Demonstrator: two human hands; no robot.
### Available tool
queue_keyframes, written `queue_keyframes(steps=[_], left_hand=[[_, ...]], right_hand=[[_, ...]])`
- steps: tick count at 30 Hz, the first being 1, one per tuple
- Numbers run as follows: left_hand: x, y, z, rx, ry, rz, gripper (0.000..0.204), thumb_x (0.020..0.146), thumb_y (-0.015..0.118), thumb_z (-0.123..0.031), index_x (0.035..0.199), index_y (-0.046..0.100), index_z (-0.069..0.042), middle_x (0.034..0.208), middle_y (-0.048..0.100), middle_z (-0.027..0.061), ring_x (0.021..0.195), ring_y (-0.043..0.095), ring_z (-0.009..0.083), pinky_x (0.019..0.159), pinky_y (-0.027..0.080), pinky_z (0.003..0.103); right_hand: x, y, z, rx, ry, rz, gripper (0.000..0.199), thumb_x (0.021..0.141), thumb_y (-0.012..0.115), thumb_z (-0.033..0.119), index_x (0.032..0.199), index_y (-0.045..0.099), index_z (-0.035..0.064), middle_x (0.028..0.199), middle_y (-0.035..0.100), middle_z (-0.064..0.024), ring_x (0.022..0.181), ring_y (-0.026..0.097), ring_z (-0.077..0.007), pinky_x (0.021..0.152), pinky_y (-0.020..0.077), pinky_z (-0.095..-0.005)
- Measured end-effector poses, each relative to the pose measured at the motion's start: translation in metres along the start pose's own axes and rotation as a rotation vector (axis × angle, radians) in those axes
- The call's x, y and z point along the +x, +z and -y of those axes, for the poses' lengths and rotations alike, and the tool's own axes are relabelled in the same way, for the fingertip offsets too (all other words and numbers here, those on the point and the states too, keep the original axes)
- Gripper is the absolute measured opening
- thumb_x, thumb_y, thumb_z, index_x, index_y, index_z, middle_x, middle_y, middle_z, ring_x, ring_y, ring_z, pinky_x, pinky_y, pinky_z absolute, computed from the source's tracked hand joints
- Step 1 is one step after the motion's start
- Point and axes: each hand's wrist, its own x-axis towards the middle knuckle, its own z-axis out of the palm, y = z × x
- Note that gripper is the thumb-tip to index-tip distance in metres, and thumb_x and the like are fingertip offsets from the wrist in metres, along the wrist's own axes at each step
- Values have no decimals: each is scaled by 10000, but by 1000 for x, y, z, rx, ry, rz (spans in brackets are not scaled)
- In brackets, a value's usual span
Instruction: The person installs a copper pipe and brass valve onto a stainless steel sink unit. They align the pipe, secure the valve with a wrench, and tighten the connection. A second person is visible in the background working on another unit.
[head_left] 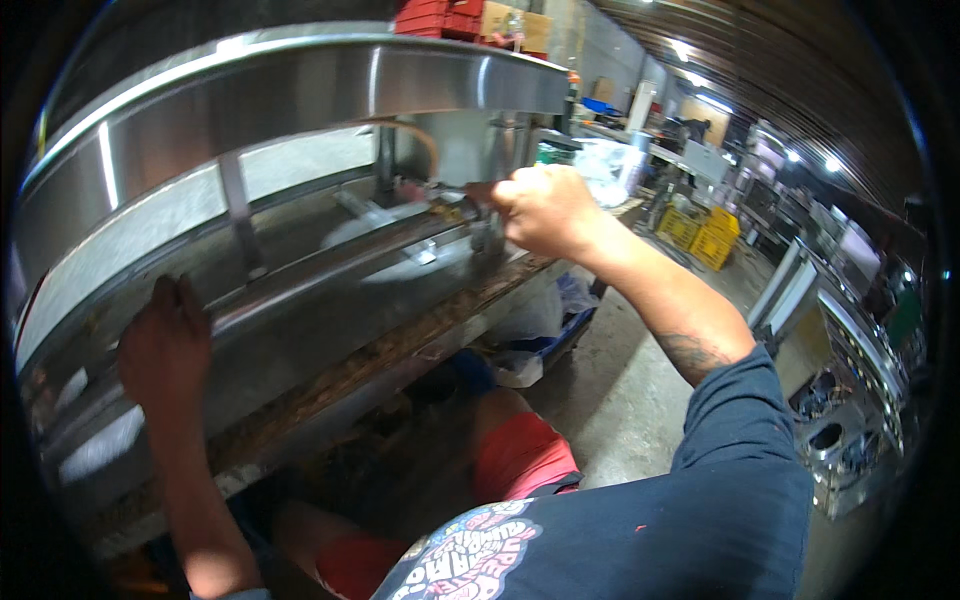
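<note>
L hand (165, 345) lies flat, fingers spread, on the lower lip of a long stainless steel frame (300, 100) that runs from L hand past R hand along a worn wooden bench edge (400, 345). R hand (545, 210) is closed in a fist at the frame's far end; something small and dark sticks out w/ the knuckles toward a bracket (420, 250), but can't tell what it is or how it's gripped.

Handling, judged: sheet-metal frame looks stiff but long, so prob. heavy-ish and awkward, w/ some flex mid-span. Polished faces look slick; folded edges may be sharp. Best hold seems the folded lower lip under L hand and the upright strut (235, 205) just beyond it, not the glossy top band. Two-hand support, well apart, suits it.

Beyond R hand: yellow crates (705, 235) on the concrete floor (640, 390); steel cabinets (850, 400) to its R side.
</note>
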Motion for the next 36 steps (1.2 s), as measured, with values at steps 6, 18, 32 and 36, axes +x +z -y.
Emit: queue_keyframes(steps=[6,18,32,36], left_hand=[[5,-18,-14,-6,-56,107,285,1036,525,-338,903,642,-115,745,695,204,710,693,431,613,539,538],[7,-13,-14,14,-100,121,315,1034,510,-364,913,655,-113,777,704,214,733,692,445,639,546,554],[10,-24,-18,-4,-93,209,368,1034,510,-372,895,676,-74,768,708,224,738,710,430,678,573,531],[9,-24,-17,-1,-84,182,365,1033,503,-369,900,677,-78,776,710,226,748,711,433,678,573,533]], right_hand=[[-5,-7,17,27,91,-16,162,804,641,185,930,737,149,740,700,-136,713,713,-341,642,567,-472],[-3,-23,41,128,239,-93,424,880,680,298,1222,561,78,741,700,-207,715,706,-420,656,571,-519],[-12,-26,39,302,219,-113,265,870,670,217,1094,573,115,760,708,-174,761,710,-408,736,558,-517],[-7,-30,50,266,273,-105,268,876,681,212,1092,568,101,791,719,-181,771,716,-407,731,565,-535]])
